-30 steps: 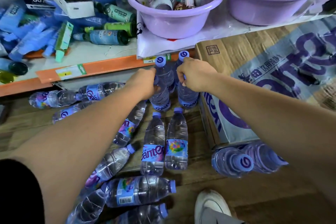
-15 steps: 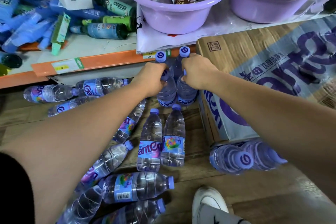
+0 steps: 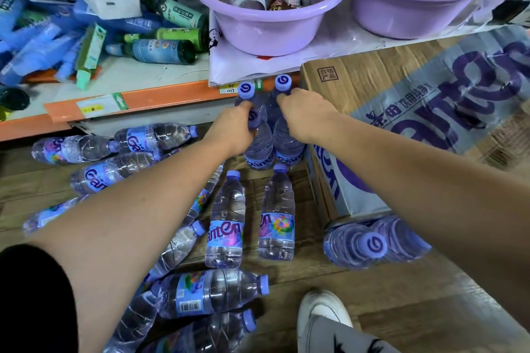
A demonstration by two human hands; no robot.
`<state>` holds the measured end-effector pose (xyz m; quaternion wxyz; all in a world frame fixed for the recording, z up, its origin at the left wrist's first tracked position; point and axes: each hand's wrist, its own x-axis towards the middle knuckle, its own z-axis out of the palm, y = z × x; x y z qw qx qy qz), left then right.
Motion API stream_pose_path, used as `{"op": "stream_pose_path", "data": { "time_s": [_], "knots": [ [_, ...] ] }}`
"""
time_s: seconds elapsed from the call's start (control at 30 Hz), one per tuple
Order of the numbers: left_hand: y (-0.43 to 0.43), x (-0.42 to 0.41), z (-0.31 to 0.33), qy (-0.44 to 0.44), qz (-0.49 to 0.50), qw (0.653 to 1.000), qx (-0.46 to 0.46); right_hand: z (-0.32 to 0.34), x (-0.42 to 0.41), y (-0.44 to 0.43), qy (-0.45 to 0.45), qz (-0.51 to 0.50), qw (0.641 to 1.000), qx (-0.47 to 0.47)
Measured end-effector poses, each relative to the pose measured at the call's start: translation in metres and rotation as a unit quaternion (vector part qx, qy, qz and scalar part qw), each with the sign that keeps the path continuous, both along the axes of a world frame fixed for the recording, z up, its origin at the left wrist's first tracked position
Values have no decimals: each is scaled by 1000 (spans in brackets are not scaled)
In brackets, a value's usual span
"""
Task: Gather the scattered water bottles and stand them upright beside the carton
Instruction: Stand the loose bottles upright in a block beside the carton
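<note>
Left hand (image 3: 233, 130) gripped neck of clear purple-capped plastic water bottle (image 3: 259, 149); right hand (image 3: 305, 116) gripped second identical bottle (image 3: 286, 139). Both upright, just beside brown cardboard carton (image 3: 358, 80).

One head-worn wide view looks forward and down, close over the floor (image 3: 387, 295).

Clear water bottles (image 3: 226, 226) with lilac caps and rainbow-splashed purple labels, brown wood-grain floor (image 3: 401, 304), tan carton (image 3: 372, 77) with purple lettering at two o'clock, lilac basin (image 3: 266, 31) at twelve o'clock, orange shelf edge (image 3: 160, 100) at ten.
</note>
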<state>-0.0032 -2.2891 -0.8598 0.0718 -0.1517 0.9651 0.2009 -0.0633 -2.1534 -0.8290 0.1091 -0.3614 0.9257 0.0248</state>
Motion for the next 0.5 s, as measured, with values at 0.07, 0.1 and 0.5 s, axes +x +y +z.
{"op": "stream_pose_path", "data": {
  "time_s": [0.07,0.1,0.5],
  "knots": [
    [-1,2,0,-5,20,999,29,2,3,0,-2,-8,1000,-4],
    [-2,4,1,-7,29,999,43,3,5,1,1,-12,1000,-6],
    [-26,51,-28,-188,69,980,12,-22,47,-10,-50,23,998,-3]
  ]
}}
